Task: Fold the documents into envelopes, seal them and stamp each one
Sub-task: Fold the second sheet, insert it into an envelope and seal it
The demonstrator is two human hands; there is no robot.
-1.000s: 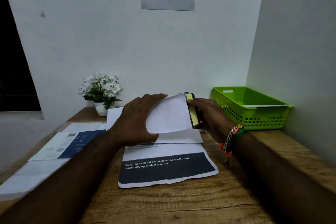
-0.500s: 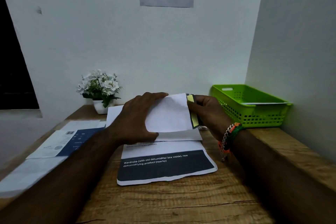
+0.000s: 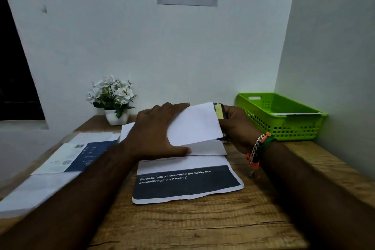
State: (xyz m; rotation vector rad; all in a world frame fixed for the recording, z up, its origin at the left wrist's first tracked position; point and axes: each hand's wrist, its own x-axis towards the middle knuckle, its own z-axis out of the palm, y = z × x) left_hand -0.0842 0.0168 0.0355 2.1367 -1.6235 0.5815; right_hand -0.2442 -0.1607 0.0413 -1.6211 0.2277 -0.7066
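Where hands [image 3: 156,132] grip: smooth white envelope [image 3: 194,124].

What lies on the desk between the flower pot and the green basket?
In the head view, the two hands lie between the flower pot and green basket: left hand on a white envelope, right hand gripping a yellow-and-black item at its edge.

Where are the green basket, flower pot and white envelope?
green basket [image 3: 284,126], head view, front mesh wall.
flower pot [image 3: 113,118], head view, white pot body.
white envelope [image 3: 194,126], head view, middle of its face.
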